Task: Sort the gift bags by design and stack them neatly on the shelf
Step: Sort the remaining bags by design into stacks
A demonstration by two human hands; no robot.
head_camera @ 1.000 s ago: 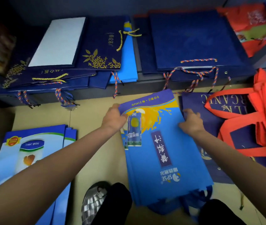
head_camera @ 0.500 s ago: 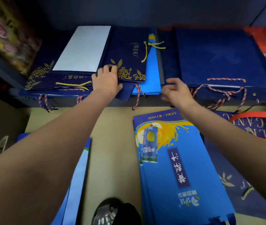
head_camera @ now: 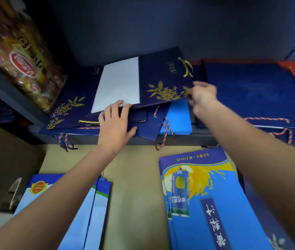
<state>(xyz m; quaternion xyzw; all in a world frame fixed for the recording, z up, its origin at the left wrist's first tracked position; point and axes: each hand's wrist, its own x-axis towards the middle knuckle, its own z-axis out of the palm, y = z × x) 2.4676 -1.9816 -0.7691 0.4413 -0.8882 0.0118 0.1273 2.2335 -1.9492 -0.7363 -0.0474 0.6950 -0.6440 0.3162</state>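
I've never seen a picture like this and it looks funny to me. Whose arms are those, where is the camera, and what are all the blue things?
The camera sits on a person's head and looks down, so you see their own two arms reaching out. There is no machine here, just bare hands. In front of them is a shelf with flat paper gift bags lying in piles. The left hand lies with straight fingers on a pile of dark blue bags. The right hand pinches the corner of the top navy bag with gold flowers and tilts it up. Under that one peeks a bright blue bag. To the right lies a pile of plain dark blue bags with twisted rope handles. Down on the floor lie blue bags with an orange splash picture and pale blue bags.
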